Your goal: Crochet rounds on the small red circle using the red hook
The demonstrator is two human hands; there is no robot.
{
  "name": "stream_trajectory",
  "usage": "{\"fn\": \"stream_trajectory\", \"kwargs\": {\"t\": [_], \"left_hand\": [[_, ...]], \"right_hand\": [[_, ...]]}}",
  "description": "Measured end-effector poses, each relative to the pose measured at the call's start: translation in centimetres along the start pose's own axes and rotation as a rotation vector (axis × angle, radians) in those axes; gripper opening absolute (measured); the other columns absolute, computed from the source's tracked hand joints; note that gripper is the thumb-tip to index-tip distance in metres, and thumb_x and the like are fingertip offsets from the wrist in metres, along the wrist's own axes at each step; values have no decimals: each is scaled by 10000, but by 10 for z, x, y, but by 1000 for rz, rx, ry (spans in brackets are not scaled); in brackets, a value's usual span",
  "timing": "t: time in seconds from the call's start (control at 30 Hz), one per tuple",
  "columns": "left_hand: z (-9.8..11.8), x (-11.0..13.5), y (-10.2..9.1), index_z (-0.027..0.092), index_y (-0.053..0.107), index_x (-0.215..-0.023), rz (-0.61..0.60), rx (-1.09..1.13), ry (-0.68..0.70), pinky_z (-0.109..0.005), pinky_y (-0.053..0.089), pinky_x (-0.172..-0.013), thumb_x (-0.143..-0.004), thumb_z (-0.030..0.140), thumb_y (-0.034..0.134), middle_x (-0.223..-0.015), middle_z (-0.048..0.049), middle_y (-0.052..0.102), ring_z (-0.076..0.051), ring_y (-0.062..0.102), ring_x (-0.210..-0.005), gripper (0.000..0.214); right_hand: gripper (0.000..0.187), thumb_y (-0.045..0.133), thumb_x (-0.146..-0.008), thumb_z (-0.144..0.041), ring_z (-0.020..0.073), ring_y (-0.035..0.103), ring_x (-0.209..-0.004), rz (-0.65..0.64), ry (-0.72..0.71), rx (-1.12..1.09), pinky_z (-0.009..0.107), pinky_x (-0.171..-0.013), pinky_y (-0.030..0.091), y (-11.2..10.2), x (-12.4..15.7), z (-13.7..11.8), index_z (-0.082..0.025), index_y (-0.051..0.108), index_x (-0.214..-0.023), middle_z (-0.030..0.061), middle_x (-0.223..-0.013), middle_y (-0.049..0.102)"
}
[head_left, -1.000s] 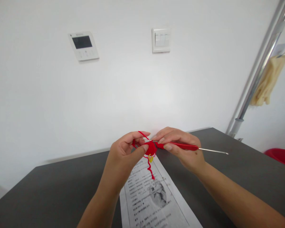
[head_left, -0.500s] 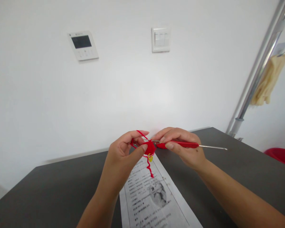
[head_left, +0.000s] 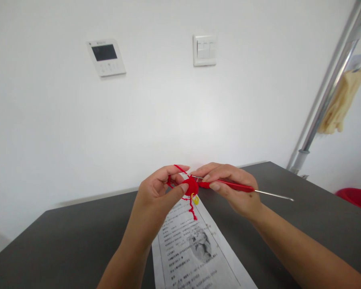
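Observation:
Between thumb and fingers, my left hand [head_left: 159,192] pinches a small round red crochet piece [head_left: 191,187]. A strand of red yarn [head_left: 180,169] runs over its index finger down to the piece. From the piece's lower edge hang a yellow stitch marker [head_left: 195,199] and a short curly yarn tail [head_left: 192,210]. My right hand [head_left: 236,188] is closed round the red handle of a crochet hook [head_left: 237,186]. The hook's working tip meets the top edge of the piece, while its other metal end points out to the right.
A printed sheet [head_left: 195,257] lies beneath my hands on the dark table [head_left: 87,237]. Behind stands a white wall with a panel [head_left: 106,58] and a switch [head_left: 205,51]. At right are a metal pole [head_left: 327,92], yellowish gloves [head_left: 344,102] and a red basin [head_left: 355,197].
The hook has tilted, its rear end now lower and further right. The stitch marker and yarn tail have swung slightly right. Both hands keep their grip.

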State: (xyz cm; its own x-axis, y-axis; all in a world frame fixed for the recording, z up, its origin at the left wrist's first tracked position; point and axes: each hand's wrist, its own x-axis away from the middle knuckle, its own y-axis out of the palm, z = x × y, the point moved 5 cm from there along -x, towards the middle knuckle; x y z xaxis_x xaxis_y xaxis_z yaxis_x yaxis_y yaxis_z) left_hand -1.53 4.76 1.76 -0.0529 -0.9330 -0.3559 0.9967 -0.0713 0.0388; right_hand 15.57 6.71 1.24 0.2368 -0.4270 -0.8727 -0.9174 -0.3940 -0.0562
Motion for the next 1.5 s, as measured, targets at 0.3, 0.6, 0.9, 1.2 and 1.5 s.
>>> {"fn": "stream_trajectory", "kwargs": {"t": [0.3, 0.6, 0.9, 1.2, 1.5], "left_hand": [[3, 0, -2, 228, 776, -943, 31, -46, -13, -228, 482, -706, -749, 183, 758, -716, 40, 674, -109, 608, -698, 200], [2, 1, -4, 233, 773, -956, 27, -129, -9, -271, 486, -746, -765, 209, 751, -751, 26, 672, -137, 616, -738, 194], [4, 1, 0, 211, 770, -927, 30, -206, -15, -289, 486, -732, -755, 192, 725, -740, 14, 684, -155, 630, -727, 179], [3, 3, 2, 239, 769, -937, 40, -309, 10, -287, 477, -768, -766, 181, 723, -771, 23, 685, -162, 640, -792, 186], [8, 7, 4, 242, 752, -964, 71, -451, 99, -304, 491, -798, -807, 185, 696, -831, 13, 697, -173, 649, -825, 176]], "right_hand": [[94, 706, -923, -263, 168, 752, -936, -17, 1, 3, 293, -822, 615, -5, -4, -2, -265, 780, -980, 51, -1008, 799], [88, 718, -913, -302, 179, 761, -926, -64, 170, -153, 305, -802, 627, -10, -6, 3, -225, 760, -912, 62, -993, 800], [117, 667, -949, -292, 187, 756, -939, -205, 160, -131, 339, -815, 627, -15, -8, -1, -190, 712, -915, 90, -1026, 788], [114, 576, -985, -224, 203, 743, -986, -384, 63, 170, 341, -811, 609, -17, -9, -11, -191, 663, -919, 113, -1038, 776], [124, 527, -983, -168, 159, 736, -893, -426, -40, 435, 268, -743, 569, -12, -10, -25, -217, 621, -918, 65, -1010, 773]]}}
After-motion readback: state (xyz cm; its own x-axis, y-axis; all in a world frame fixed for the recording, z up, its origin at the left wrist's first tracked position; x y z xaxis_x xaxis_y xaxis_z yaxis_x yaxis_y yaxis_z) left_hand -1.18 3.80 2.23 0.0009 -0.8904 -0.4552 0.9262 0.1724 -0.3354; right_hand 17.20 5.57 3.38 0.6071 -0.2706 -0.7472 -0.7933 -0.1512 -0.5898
